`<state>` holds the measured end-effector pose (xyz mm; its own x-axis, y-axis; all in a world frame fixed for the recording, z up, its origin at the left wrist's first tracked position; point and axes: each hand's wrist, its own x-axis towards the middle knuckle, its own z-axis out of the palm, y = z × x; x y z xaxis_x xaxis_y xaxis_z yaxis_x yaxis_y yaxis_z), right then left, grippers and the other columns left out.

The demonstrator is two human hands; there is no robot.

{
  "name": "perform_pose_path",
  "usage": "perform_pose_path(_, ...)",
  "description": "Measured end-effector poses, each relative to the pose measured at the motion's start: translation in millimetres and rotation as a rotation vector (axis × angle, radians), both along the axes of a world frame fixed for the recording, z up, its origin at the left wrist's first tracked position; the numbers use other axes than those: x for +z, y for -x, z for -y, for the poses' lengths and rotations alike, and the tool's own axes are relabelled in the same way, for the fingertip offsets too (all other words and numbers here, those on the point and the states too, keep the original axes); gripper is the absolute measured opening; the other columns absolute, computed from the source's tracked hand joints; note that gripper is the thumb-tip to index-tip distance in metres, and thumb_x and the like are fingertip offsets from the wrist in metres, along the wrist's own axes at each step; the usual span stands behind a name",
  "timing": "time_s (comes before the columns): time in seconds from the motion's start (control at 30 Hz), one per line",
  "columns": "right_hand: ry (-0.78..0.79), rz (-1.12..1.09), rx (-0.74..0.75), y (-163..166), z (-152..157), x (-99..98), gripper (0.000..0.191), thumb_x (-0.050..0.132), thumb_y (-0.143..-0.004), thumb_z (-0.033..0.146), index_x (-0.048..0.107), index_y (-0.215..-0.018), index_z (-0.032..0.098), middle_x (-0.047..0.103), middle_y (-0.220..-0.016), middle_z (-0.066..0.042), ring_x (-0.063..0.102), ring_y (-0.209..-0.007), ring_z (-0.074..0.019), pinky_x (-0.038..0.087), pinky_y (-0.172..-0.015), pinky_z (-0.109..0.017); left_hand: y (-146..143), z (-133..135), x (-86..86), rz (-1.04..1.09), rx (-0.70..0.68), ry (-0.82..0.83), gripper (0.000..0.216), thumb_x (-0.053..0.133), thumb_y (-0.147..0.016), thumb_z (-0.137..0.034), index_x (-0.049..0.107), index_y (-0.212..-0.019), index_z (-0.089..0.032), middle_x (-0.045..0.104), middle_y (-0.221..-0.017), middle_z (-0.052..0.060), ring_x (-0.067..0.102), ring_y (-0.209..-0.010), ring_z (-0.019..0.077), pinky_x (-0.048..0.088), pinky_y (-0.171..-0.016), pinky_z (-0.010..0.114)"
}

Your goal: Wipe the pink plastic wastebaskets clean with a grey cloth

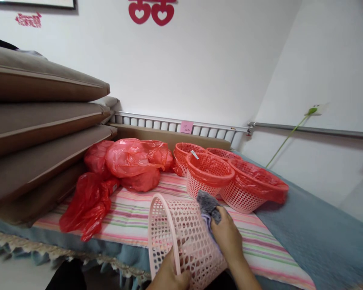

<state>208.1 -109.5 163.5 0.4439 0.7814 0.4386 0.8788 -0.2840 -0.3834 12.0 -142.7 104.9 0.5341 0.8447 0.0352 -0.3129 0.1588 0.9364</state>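
Observation:
A pink perforated plastic basket (190, 225) lies tilted on its side at the front edge of the bed, its round mouth facing left. My left hand (171, 274) grips its rim near the bottom, fingers inside and thumb outside. In my right hand (226, 233) is a grey cloth (208, 203), bunched and pressed against the basket's outer wall near its base. Part of the cloth hides behind my fingers. Just beyond, a pink basket lined with a red plastic bag (210, 171) stands upright.
More lined baskets (245, 193) stand behind and to the right. Red plastic bags (133, 161) lie heaped at left, beside stacked brown cushions (42, 112). A striped cloth (133, 217) covers part of the blue bedspread (326, 233). A radiator (157, 122) runs along the wall.

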Motion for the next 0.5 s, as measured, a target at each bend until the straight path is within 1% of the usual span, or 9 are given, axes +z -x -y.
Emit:
perform_pose_path(0.07, 0.023, -0.032, -0.064, -16.2, -0.2, -0.2, 0.032, 0.044, -0.085, 0.027, 0.048, -0.116, 0.019, 0.063, -0.110, -0.009, 0.061, -0.097, -0.0231, 0.045, -0.075, -0.031, -0.3, 1.1, 2.8, -0.010, -0.044, -0.007, 0.074, 0.066, -0.063, -0.019, 0.038, -0.132, -0.014, 0.064, -0.111, 0.011, 0.057, -0.109, 0.0255, 0.042, -0.094, 0.035)
perform_pose_path(0.1, 0.025, -0.029, -0.074, -20.1, 0.0, -0.7, 0.032, 0.044, -0.085, 0.028, 0.048, -0.116, 0.020, 0.064, -0.109, -0.009, 0.061, -0.096, -0.0228, 0.044, -0.074, -0.030, 0.2, 1.4, 7.3, 0.010, -0.062, -0.014, 0.075, 0.068, -0.063, -0.022, 0.039, -0.131, -0.014, 0.064, -0.111, 0.011, 0.057, -0.109, 0.0257, 0.042, -0.094, 0.035)
perform_pose_path(0.17, 0.012, 0.012, -0.066, -21.4, 0.3, -3.5, 0.032, 0.044, -0.085, 0.027, 0.047, -0.116, 0.019, 0.063, -0.109, -0.009, 0.061, -0.097, -0.0227, 0.043, -0.075, -0.030, 2.3, 1.2, 22.0, 0.068, -0.078, 0.001, 0.073, 0.071, -0.062, -0.028, 0.043, -0.127, -0.014, 0.064, -0.107, 0.011, 0.059, -0.103, 0.0260, 0.043, -0.091, 0.037)
perform_pose_path(0.2, -0.003, 0.037, -0.059, -20.1, 0.2, -5.6, 0.032, 0.044, -0.085, 0.026, 0.047, -0.116, 0.019, 0.063, -0.109, -0.009, 0.060, -0.098, -0.0227, 0.043, -0.075, -0.030, 3.8, 0.5, 31.3, 0.089, -0.061, 0.024, 0.069, 0.072, -0.062, -0.031, 0.046, -0.123, -0.014, 0.064, -0.105, 0.011, 0.060, -0.099, 0.0257, 0.045, -0.088, 0.037)
perform_pose_path(0.23, -0.017, 0.056, -0.057, -18.5, 0.0, -8.0, 0.032, 0.045, -0.084, 0.025, 0.047, -0.115, 0.018, 0.063, -0.110, -0.009, 0.060, -0.098, -0.0228, 0.043, -0.076, -0.030, 5.4, -0.4, 40.7, 0.068, -0.042, 0.064, 0.062, 0.071, -0.062, -0.030, 0.049, -0.118, -0.015, 0.065, -0.101, 0.010, 0.061, -0.093, 0.0248, 0.046, -0.082, 0.036)
perform_pose_path(0.27, -0.030, 0.070, -0.057, -17.0, -0.2, -10.4, 0.031, 0.045, -0.084, 0.025, 0.048, -0.115, 0.018, 0.062, -0.110, -0.009, 0.060, -0.097, -0.0229, 0.043, -0.077, -0.030, 6.6, -1.7, 49.5, 0.025, -0.011, 0.099, 0.053, 0.069, -0.063, -0.029, 0.053, -0.112, -0.014, 0.065, -0.097, 0.009, 0.061, -0.087, 0.0236, 0.048, -0.076, 0.034)
perform_pose_path(0.33, -0.053, 0.079, -0.059, -15.5, -0.4, -14.3, 0.031, 0.045, -0.084, 0.025, 0.048, -0.114, 0.018, 0.062, -0.111, -0.010, 0.059, -0.097, -0.0230, 0.043, -0.078, -0.031, 7.5, -4.8, 62.3, -0.014, 0.025, 0.119, 0.043, 0.062, -0.066, -0.023, 0.054, -0.107, -0.014, 0.064, -0.093, 0.008, 0.061, -0.082, 0.0207, 0.047, -0.067, 0.030)
perform_pose_path(0.4, -0.059, 0.063, -0.058, -15.6, 0.4, -15.6, 0.032, 0.046, -0.084, 0.026, 0.048, -0.114, 0.018, 0.062, -0.111, -0.009, 0.059, -0.098, -0.0230, 0.042, -0.077, -0.031, 6.0, -7.3, 67.0, -0.041, 0.059, 0.108, 0.041, 0.058, -0.066, -0.019, 0.053, -0.106, -0.012, 0.062, -0.089, 0.007, 0.060, -0.076, 0.0184, 0.046, -0.062, 0.028)
perform_pose_path(0.5, -0.039, -0.005, -0.080, -13.5, 3.4, -11.9, 0.032, 0.045, -0.084, 0.027, 0.048, -0.115, 0.019, 0.062, -0.110, -0.009, 0.060, -0.096, -0.0235, 0.043, -0.075, -0.031, 1.9, -7.8, 64.4, -0.072, 0.099, 0.113, 0.041, 0.055, -0.065, -0.018, 0.050, -0.105, -0.012, 0.062, -0.088, 0.007, 0.059, -0.073, 0.0178, 0.046, -0.060, 0.028)
